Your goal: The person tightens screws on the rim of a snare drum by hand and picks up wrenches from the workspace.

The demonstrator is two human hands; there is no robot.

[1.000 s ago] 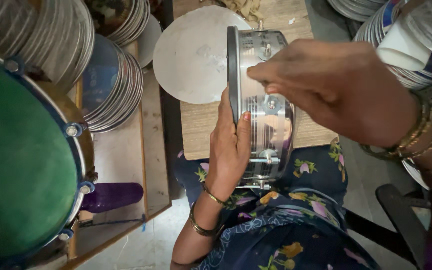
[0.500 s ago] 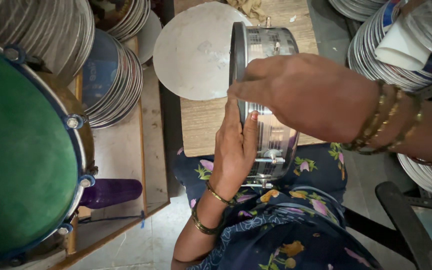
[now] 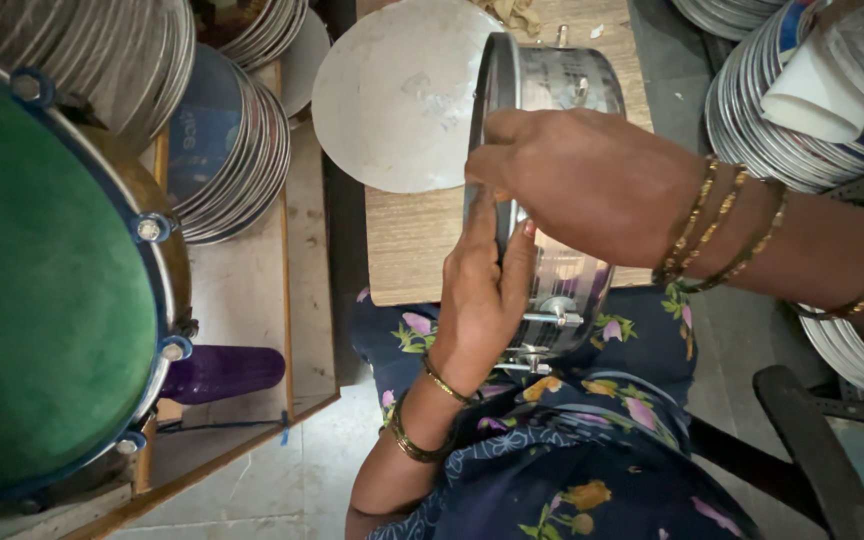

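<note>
Drum shell (image 3: 562, 180), one shiny metal ring, stands on edge on the person's lap against the wooden board (image 3: 422, 250). It looks stiff, smooth and slippery. The rim is a good place to grip. Left hand (image 3: 482, 300) presses flat, fingers together. Right hand (image 3: 582, 180) pinches the rim. One green drum (image 3: 42, 280) sits nearby.

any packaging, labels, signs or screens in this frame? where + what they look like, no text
Blue printed sheet: left of centre, facing the front of a leaning stack of round discs; roughly round, dark blue with pale lettering.
White paper piece: top right, lying on another stack of discs; folded, plain white, with a patch of blue and red print beside it.
No screens or signs visible.
</note>
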